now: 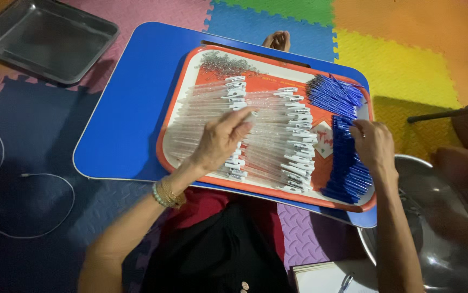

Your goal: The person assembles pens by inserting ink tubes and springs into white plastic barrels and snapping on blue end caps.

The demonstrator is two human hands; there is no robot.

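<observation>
So, looking down from the head cam, I've got an orange-rimmed tray point(164, 142) sitting on a blue lap table point(131, 97), and it's packed. The left hand point(220, 141) rests on the rows of clear pen barrels point(201, 116) with white clips; its fingers are curled together and seem to pinch one white-tipped barrel at the fingertips point(246, 118). The right hand point(374, 145) is over on the tray's right side, on top of the pile of blue refills point(348, 173), fingers bent down and bunched close. I can't tell whether it's actually got one pinched or is just touching the heap. A second bunch of blue refills point(333, 95) lies at the tray's far right corner, and a little heap of tiny metal springs point(224, 64) sits at the far left corner. Off the table: a grey metal tray point(44, 38) on the foam mats far left, and a round steel bowl point(435, 228) just beside the right forearm.
</observation>
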